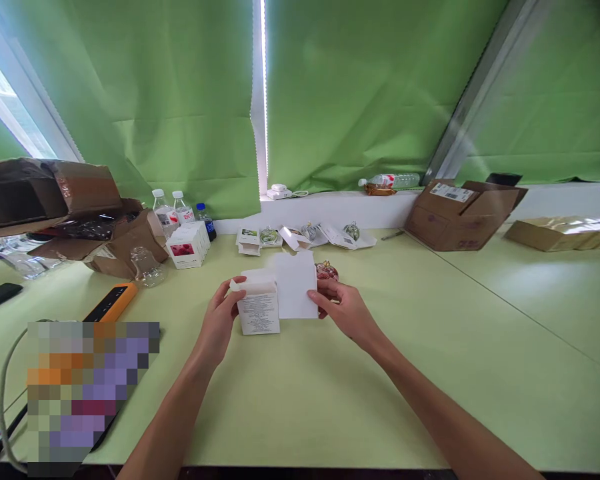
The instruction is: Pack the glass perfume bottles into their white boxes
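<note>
A small white carton (259, 308) with printed text on its side stands on the pale green table (330, 400) in front of me. My left hand (221, 319) grips its left side, fingers curled round the edge. My right hand (344, 308) pinches the carton's raised white lid flap (296, 283) at its right edge. A red glass ornament (327, 271) rests on the table just behind my right hand, partly hidden by the flap.
Further back lie opened white cartons (249, 239) and clear glass ornaments (351, 231). A white box with red print (187, 245), water bottles (166, 213) and open cardboard boxes (55, 200) sit at left. Another cardboard box (460, 213) stands at right. An orange-edged device (111, 303) lies at left.
</note>
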A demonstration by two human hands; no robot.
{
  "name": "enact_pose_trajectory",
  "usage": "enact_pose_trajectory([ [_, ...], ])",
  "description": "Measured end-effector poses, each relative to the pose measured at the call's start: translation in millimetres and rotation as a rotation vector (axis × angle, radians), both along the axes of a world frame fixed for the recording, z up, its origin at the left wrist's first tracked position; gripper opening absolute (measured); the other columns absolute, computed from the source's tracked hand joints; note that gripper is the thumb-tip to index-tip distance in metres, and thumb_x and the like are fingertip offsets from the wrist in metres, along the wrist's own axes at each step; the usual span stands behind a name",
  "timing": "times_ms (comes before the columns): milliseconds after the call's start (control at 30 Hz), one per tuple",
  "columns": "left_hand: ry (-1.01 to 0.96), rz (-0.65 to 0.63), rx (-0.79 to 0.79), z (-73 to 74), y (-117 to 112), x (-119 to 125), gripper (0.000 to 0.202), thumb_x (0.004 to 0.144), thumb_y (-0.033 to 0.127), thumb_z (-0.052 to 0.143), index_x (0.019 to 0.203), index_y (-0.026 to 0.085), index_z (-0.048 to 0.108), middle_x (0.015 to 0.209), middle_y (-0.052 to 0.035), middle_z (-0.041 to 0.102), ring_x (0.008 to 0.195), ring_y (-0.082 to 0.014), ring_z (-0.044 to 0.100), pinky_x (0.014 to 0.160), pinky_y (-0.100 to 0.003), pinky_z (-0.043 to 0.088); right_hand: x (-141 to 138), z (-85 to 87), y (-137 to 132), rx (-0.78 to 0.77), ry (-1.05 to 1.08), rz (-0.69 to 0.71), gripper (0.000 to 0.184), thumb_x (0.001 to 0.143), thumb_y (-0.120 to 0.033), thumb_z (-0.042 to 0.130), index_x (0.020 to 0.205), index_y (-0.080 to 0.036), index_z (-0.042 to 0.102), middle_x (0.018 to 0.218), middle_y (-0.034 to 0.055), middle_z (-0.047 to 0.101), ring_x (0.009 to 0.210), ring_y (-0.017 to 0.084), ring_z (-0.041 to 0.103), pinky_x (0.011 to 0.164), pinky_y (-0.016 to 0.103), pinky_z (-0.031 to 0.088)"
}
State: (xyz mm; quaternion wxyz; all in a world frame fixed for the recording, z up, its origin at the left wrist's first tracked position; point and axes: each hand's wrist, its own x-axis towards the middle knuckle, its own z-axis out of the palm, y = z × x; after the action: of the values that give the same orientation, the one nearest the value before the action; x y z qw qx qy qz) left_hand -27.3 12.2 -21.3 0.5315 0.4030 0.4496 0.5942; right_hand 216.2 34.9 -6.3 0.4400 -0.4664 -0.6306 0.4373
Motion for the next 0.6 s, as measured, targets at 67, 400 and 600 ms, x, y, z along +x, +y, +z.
enact_pose_trajectory([
  [67,0.035,0.014,0.027,-0.2,0,1,0.034,0.08,0.035,0.062,0.112,0.023,0.06,0.096,-0.0023,0.063,0.086,-0.0155,0.054,0.073,-0.025,0.04,3,2.3,2,-0.007,0.074,-0.025,0.026,0.08,-0.04,0.065,0.096,-0.02,0.069,0.087,0.0056,0.067,0.07,0.018,0.057,0.061,0.033,0.051],
  [400,0.192,-0.227,0.089,7.5,-10,12,0.033,0.084,0.038,0.058,0.114,0.024,0.057,0.084,-0.0019,0.062,0.083,-0.0172,0.055,0.078,-0.029,0.041,16,21.8,-3,-0.249,0.583,0.288,0.02,0.083,-0.036,0.063,0.077,-0.019,0.07,0.069,0.0018,0.057,0.061,0.013,0.047,0.05,0.025,0.042],
  [600,0.222,-0.264,0.084,9.5,-11,12,0.03,0.085,0.038,0.056,0.112,0.025,0.057,0.087,-0.0018,0.064,0.086,-0.0176,0.056,0.078,-0.029,0.04,15,16.4,-6,-0.375,0.548,0.441,0.025,0.078,-0.04,0.064,0.094,-0.021,0.07,0.074,0.0056,0.065,0.062,0.018,0.054,0.051,0.029,0.044],
])
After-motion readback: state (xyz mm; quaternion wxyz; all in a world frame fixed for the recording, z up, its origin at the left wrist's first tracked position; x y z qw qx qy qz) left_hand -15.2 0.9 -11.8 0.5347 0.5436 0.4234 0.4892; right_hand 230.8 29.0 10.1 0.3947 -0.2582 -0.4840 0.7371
